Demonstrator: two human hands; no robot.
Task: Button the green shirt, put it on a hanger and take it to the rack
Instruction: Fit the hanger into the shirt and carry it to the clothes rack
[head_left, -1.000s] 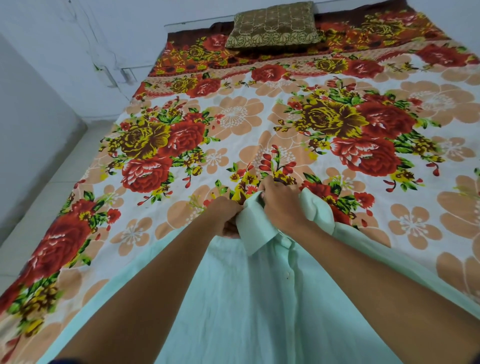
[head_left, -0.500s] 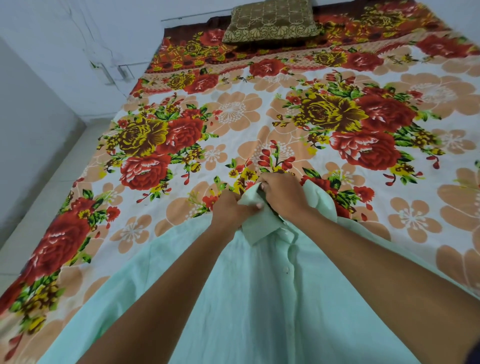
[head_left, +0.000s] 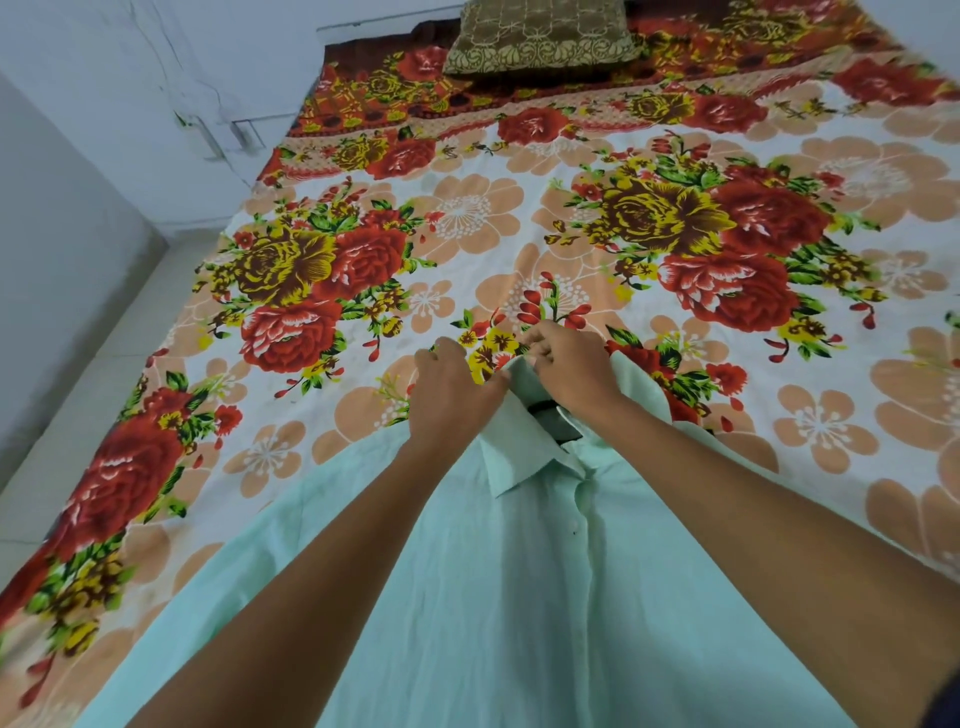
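Your hands have drawn apart at the collar, left hand and right hand each pinching it; pull evenly, keeping it flat.

free: flowered bedsheet lies flat and bare beyond the collar, open to left and right | obstacles: cushion at the far end, wall along the left edge, green shirt covering the near bed | floor strip open on the left

A floral bedsheet covers the bed, brown cushion by pale wall.
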